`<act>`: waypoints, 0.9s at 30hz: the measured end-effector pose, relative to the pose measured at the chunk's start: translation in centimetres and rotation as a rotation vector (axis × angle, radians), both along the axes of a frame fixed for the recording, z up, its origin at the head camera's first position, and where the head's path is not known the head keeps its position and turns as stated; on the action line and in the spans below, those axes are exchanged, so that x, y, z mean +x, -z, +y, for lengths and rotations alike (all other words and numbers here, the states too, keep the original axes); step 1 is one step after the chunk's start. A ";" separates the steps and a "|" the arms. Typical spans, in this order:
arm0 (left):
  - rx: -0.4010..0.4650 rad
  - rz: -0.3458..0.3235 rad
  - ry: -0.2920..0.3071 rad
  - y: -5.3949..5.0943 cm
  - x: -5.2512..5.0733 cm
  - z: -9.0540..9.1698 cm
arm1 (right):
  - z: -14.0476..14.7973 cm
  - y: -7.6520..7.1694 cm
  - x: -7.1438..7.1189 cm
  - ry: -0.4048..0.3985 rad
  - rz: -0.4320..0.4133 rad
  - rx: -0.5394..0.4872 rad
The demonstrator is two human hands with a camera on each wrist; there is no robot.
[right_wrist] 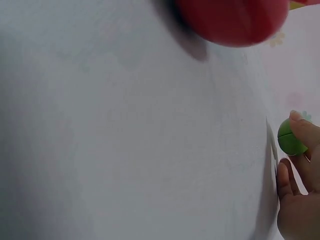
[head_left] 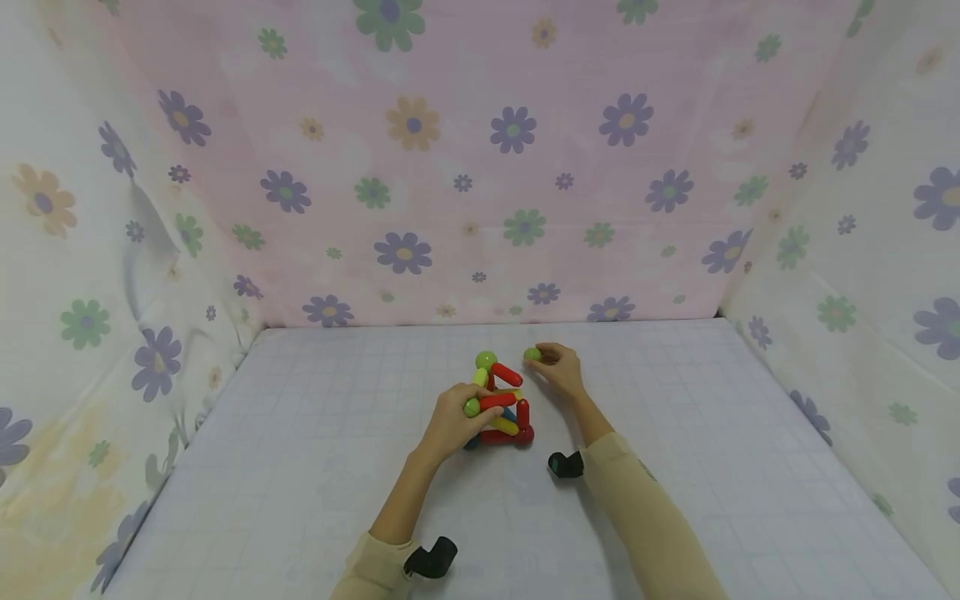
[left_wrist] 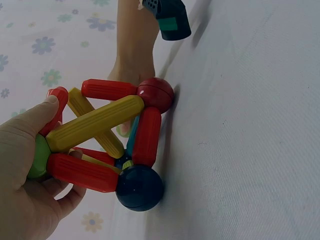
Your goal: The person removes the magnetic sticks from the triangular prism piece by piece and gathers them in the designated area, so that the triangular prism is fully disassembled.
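My left hand (head_left: 450, 423) grips a toy frame of ribbed sticks and balls standing on the table. In the left wrist view its thumb lies on a red stick (left_wrist: 56, 107), and a green ball (left_wrist: 39, 159) sits against the palm. A long yellow stick (left_wrist: 97, 123), a dark red ball (left_wrist: 155, 95) and a dark blue ball (left_wrist: 140, 188) form part of the frame. Another green ball (head_left: 486, 361) tops the far corner, beside a slanting red stick (head_left: 507, 375). Right of that, my right hand (head_left: 561, 369) pinches a loose green ball (right_wrist: 290, 138) between thumb and fingers.
The white table (head_left: 322, 467) spreads around both hands. Pink flowered cloth (head_left: 465, 208) hangs behind it, with flowered cloth sides at left and right. Black wrist cameras (head_left: 432, 557) stick out from both beige sleeves (head_left: 637, 508).
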State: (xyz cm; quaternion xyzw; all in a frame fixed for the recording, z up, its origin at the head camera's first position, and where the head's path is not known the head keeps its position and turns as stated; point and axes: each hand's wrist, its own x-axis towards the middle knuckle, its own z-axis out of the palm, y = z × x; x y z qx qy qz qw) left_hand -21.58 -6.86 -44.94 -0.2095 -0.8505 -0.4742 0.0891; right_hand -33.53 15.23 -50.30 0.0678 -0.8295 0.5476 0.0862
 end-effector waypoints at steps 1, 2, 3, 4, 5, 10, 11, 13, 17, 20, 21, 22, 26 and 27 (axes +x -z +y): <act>0.002 -0.001 0.000 0.0 0.0 0.0 | -0.1 -0.1 0.0 0.001 0.003 0.011; 0.004 -0.005 -0.002 0.0 0.0 0.0 | -0.2 -0.2 0.0 0.003 0.005 0.019; 0.006 -0.004 -0.002 0.0 0.0 0.1 | -0.3 -0.2 0.0 0.005 0.008 0.025; 0.007 -0.007 -0.004 0.0 0.0 0.1 | -0.4 -0.3 0.0 0.009 0.008 0.028; 0.008 -0.004 -0.005 0.1 0.0 0.1 | -0.5 -0.4 0.1 0.015 0.004 0.025; 0.012 -0.002 -0.010 0.1 0.0 0.1 | -0.8 -0.5 0.1 0.048 -0.042 0.050; 0.013 0.000 -0.010 0.1 0.0 0.1 | -0.9 -0.5 0.1 0.053 -0.055 0.053; 0.012 0.004 -0.012 0.1 -0.1 0.1 | -1.0 -0.5 0.2 0.058 -0.080 0.058; 0.016 0.007 -0.010 0.0 0.0 0.0 | -1.0 -0.5 0.4 0.052 -0.111 0.057; 0.016 0.005 -0.009 0.0 0.0 0.0 | -0.7 -0.5 0.5 0.039 -0.116 0.058; 0.013 0.003 -0.009 0.0 0.0 0.0 | -0.6 -0.5 0.6 0.036 -0.113 0.058; 0.013 0.004 -0.008 0.0 0.0 0.0 | -0.5 -0.5 0.7 0.035 -0.114 0.054; 0.008 0.003 -0.007 0.1 0.0 0.0 | -0.1 -0.6 1.3 0.030 -0.123 0.024; 0.008 0.002 -0.007 0.1 0.0 0.0 | 0.0 -0.8 1.5 0.030 -0.127 0.018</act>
